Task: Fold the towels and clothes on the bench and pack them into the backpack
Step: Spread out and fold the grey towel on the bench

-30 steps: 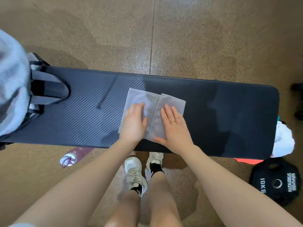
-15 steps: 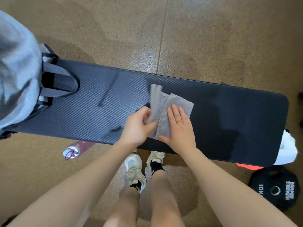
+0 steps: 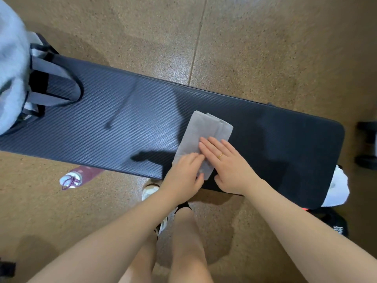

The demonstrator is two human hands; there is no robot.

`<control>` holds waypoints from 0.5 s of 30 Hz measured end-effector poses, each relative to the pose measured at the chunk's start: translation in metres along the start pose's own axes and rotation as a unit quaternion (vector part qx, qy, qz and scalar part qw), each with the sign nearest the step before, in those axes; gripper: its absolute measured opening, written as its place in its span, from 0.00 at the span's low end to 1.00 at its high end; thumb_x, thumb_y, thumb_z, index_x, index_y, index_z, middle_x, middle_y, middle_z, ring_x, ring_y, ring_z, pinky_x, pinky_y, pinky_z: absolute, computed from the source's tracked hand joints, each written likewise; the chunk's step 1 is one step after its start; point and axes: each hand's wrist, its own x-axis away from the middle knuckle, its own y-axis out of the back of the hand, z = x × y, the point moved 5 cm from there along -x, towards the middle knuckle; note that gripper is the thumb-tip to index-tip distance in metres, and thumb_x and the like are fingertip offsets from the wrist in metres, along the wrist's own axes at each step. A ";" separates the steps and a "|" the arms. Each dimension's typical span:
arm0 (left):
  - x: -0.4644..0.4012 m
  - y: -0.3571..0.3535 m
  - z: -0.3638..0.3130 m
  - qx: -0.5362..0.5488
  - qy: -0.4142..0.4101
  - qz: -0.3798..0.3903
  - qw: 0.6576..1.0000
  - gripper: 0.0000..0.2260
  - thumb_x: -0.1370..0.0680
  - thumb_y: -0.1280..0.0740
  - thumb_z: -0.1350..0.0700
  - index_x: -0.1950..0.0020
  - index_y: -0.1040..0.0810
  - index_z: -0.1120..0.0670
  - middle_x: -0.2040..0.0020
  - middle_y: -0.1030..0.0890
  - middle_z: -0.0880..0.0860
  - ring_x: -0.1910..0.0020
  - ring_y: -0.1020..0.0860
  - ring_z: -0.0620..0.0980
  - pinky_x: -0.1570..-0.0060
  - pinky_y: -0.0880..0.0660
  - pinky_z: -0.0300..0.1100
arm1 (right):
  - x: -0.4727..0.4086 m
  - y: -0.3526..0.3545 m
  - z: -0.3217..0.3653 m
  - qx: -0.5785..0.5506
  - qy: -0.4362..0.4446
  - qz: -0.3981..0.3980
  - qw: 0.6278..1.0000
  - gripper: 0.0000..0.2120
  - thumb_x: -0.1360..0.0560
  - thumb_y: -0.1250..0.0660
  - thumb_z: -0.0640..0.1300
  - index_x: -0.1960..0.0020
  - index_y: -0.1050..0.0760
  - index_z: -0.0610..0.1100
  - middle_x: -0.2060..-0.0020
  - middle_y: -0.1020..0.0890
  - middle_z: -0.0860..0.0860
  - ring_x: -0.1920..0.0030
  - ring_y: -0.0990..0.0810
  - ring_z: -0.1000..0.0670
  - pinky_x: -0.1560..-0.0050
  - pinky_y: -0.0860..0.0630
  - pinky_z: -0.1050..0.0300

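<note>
My grey towel [image 3: 206, 137] is on the black bench [image 3: 126, 123], folded into a narrow strip, long axis running roughly 1 to 7 o'clock. It sits right of bench centre, near the front edge, its lower end just short of that edge. Layered edges show along its right side and at the top corner.

My right hand [image 3: 228, 164] lies flat on the strip's lower right part, fingers straight and together, pointing about 11 o'clock, palm down, pressing the cloth. There's a ring on one finger. The heel of the hand and the thumb are on the bench pad at 5 o'clock from the towel.

My left hand [image 3: 185, 174] is on the strip's lower left end, fingers bent over the cloth, thumb at the bottom edge by the corner. It looks like a light pinch on the towel end, not a full fist. The two hands are just beside each other, fingertips nearly touching.

The backpack [image 3: 12, 66] is light grey, at the far left end of the bench at 9 o'clock from the towel and well apart from it, straps [image 3: 57, 82] looped out onto the pad.

On the floor: a bottle [image 3: 79, 177] under the front edge at 8 o'clock, white cloth [image 3: 336, 186] at the bench's right end at 4 o'clock, and a black weight plate [image 3: 334, 223] just below that
</note>
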 end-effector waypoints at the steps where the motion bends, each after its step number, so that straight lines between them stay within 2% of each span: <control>1: 0.007 -0.001 0.002 -0.010 -0.023 0.014 1.000 0.19 0.26 0.37 0.57 0.35 0.30 0.58 0.40 0.24 0.53 0.41 0.28 0.49 0.37 0.32 0.43 | -0.002 -0.003 -0.007 0.025 0.015 0.019 0.999 0.36 0.33 0.48 0.45 0.25 0.45 0.43 0.25 0.43 0.49 0.25 0.43 0.46 0.27 0.53 0.51; 3: 0.021 0.005 0.008 -0.017 -0.050 0.026 0.998 0.22 0.27 0.39 0.56 0.33 0.32 0.57 0.36 0.25 0.54 0.38 0.29 0.49 0.35 0.35 0.41 | -0.006 -0.005 -0.021 0.073 0.038 0.045 0.996 0.38 0.32 0.40 0.47 0.24 0.48 0.46 0.25 0.45 0.50 0.25 0.44 0.47 0.27 0.53 0.49; 5: 0.033 0.014 0.018 -0.012 -0.047 0.017 0.999 0.23 0.28 0.41 0.55 0.33 0.35 0.57 0.34 0.28 0.57 0.36 0.30 0.50 0.35 0.35 0.41 | -0.009 -0.003 -0.027 0.113 0.064 0.042 0.991 0.40 0.33 0.31 0.49 0.25 0.45 0.48 0.25 0.41 0.48 0.26 0.40 0.46 0.28 0.46 0.47; 8: 0.038 0.028 0.032 0.011 0.006 -0.039 0.999 0.24 0.28 0.39 0.56 0.32 0.36 0.58 0.31 0.32 0.57 0.32 0.34 0.49 0.33 0.36 0.44 | -0.014 0.002 -0.021 0.137 0.100 -0.026 0.985 0.32 0.33 0.26 0.48 0.32 0.34 0.50 0.32 0.29 0.43 0.33 0.28 0.42 0.34 0.33 0.48; 11: 0.035 0.041 0.035 0.052 0.058 -0.068 0.995 0.26 0.29 0.35 0.55 0.32 0.33 0.59 0.31 0.30 0.54 0.32 0.35 0.42 0.34 0.36 0.40 | -0.021 0.010 -0.010 0.121 0.103 -0.089 0.983 0.23 0.35 0.25 0.44 0.44 0.30 0.48 0.40 0.22 0.41 0.40 0.23 0.41 0.41 0.29 0.49; 13: 0.036 0.046 0.029 0.068 0.060 -0.055 0.994 0.29 0.29 0.36 0.47 0.30 0.34 0.58 0.32 0.30 0.51 0.34 0.35 0.39 0.36 0.37 0.34 | -0.026 0.020 -0.002 0.087 0.087 -0.105 0.987 0.17 0.33 0.28 0.45 0.46 0.27 0.48 0.43 0.21 0.43 0.42 0.23 0.41 0.42 0.29 0.49; 15: 0.040 0.052 0.023 0.077 0.052 -0.045 0.995 0.35 0.31 0.35 0.40 0.28 0.37 0.56 0.32 0.31 0.47 0.34 0.36 0.37 0.36 0.40 0.32 | -0.031 0.035 0.009 0.031 0.062 -0.104 0.992 0.12 0.30 0.35 0.47 0.48 0.23 0.46 0.45 0.20 0.45 0.43 0.22 0.42 0.45 0.27 0.49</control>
